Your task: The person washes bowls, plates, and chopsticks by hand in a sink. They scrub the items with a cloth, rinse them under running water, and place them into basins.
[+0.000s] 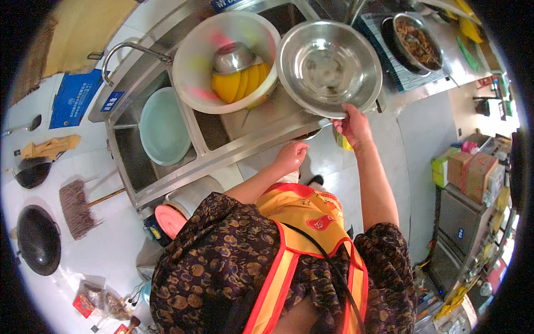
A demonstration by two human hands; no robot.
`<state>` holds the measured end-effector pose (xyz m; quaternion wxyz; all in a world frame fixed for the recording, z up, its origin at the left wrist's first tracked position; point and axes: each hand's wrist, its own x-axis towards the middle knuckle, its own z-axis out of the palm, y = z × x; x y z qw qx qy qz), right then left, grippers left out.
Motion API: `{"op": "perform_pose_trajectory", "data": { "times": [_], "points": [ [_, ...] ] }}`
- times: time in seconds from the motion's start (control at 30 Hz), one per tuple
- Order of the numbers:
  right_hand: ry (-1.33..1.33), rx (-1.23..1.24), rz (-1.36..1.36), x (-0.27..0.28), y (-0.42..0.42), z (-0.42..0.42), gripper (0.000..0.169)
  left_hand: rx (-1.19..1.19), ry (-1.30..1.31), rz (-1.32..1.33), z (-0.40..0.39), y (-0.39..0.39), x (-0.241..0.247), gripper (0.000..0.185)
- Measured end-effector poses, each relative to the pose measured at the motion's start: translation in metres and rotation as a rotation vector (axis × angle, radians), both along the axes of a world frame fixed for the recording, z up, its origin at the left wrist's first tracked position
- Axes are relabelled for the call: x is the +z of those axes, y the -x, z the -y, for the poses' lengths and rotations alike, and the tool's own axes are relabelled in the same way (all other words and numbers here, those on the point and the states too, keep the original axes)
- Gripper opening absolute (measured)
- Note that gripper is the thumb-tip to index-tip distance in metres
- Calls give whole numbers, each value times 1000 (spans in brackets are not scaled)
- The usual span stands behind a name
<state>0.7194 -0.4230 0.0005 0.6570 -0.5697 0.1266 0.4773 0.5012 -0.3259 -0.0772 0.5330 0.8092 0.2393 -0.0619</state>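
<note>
My right hand (354,127) grips the near rim of a wide stainless steel basin (292,71), thumb on the rim and fingers beneath it. The basin is tilted towards me; only a little wet shine shows inside. My left hand (290,156) is curled just before the front edge of the steel sink (238,156), with nothing visible in it. Left of the steel basin, a large white plastic tub (183,71) stands over the sink. Inside it are yellow plates (238,85) and a small steel bowl (233,60).
A pale green basin (164,125) sits in the left sink bowl beneath a curved faucet (125,46). To the right, a steel bowl of cooked food (417,41) rests on a striped cloth (406,79). Below the sink are a lidded bucket (200,192) and a pink lid (170,221).
</note>
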Motion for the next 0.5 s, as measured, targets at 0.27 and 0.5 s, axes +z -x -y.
{"op": "perform_pose_trajectory", "data": {
  "times": [0.27,0.5],
  "points": [
    [-246,26,-82,-17,5,26,45,52,-28,-73,-1,-5,-82,27],
    [-261,282,-165,-46,18,99,40,76,-249,-220,5,-51,-152,48]
  ]
}}
